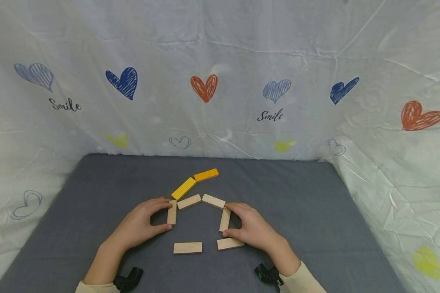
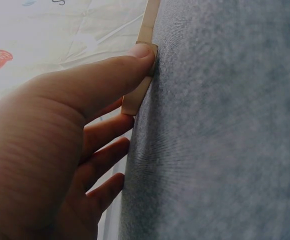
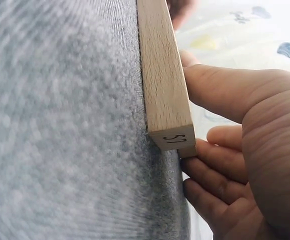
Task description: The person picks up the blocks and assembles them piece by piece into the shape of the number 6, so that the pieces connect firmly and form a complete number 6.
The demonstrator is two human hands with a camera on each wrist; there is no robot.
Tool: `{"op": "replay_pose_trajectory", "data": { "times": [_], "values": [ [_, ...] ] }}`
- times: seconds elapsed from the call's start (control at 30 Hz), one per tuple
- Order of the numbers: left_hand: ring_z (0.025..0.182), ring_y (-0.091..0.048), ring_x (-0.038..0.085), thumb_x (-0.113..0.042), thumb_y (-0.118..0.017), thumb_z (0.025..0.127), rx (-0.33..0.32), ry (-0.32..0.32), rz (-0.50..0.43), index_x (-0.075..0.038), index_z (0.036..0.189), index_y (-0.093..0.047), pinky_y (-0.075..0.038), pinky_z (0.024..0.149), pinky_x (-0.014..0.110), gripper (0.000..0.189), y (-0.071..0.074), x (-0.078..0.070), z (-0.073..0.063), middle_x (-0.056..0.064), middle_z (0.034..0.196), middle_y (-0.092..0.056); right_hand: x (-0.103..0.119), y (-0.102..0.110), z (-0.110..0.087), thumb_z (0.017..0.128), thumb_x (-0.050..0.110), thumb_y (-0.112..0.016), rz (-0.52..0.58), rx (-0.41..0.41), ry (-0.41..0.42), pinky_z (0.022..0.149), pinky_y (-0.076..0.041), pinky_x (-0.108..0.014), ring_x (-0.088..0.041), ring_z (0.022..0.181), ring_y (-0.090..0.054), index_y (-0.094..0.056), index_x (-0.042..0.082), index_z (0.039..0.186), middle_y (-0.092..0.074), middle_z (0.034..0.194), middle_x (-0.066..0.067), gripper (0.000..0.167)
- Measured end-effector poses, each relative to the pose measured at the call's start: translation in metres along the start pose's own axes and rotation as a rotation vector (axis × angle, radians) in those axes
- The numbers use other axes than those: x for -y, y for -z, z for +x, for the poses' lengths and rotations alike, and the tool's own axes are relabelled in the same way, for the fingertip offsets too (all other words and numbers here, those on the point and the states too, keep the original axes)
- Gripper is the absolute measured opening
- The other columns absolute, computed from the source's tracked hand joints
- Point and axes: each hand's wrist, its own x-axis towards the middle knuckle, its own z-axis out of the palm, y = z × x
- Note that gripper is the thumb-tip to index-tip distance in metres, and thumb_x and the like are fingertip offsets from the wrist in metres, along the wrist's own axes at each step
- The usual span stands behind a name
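Note:
My left hand (image 1: 141,224) pinches a plain wooden block (image 1: 172,213) lengthwise, thumb at its near end and fingers at the far end. Opposite it, my right hand (image 1: 251,226) pinches another plain wooden block (image 1: 225,219) the same way; that block leans slightly in the head view. Two more plain blocks, one on the left (image 1: 189,202) and one on the right (image 1: 213,201), meet in a shallow peak between the hands, so the four form an arch lying flat. In the right wrist view, a block (image 3: 165,75) with dark printed digits on its end partly hides the fingers.
Beyond the arch lie two yellow blocks, one slanted (image 1: 183,188) and one farther back (image 1: 206,175). Nearer me are two separate plain blocks, left (image 1: 188,248) and right (image 1: 230,243), the latter close below my right thumb. A grey cloth (image 1: 297,191) covers the table; a heart-printed curtain (image 1: 234,49) hangs behind.

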Motion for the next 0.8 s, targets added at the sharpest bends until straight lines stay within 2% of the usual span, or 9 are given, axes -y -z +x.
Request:
{"op": "replay_pose_trajectory", "data": {
  "times": [0.4, 0.8],
  "values": [
    [0.147, -0.054, 0.041, -0.045, -0.094, 0.088, 0.0, 0.006, -0.006, -0.022, 0.147, -0.071, -0.048, 0.114, 0.07, 0.066, -0.0012, 0.002, 0.0006, 0.009, 0.156, -0.062, 0.0014, -0.0007, -0.0003, 0.091, 0.041, -0.092, -0.009, -0.002, -0.014, 0.117, -0.05, -0.054, -0.029, 0.144, -0.056, -0.058, 0.009, 0.158, -0.062, 0.154, -0.007, 0.082],
    [0.147, -0.054, 0.04, -0.043, -0.094, 0.088, -0.001, 0.008, 0.002, -0.022, 0.146, -0.071, -0.048, 0.114, 0.07, 0.067, -0.0006, 0.0019, 0.0001, 0.01, 0.156, -0.061, 0.0015, -0.0006, 0.0001, 0.091, 0.047, -0.091, 0.008, -0.001, -0.026, 0.119, -0.049, -0.055, -0.032, 0.147, -0.054, -0.056, 0.011, 0.16, -0.061, 0.156, -0.007, 0.085]
  ]
}}
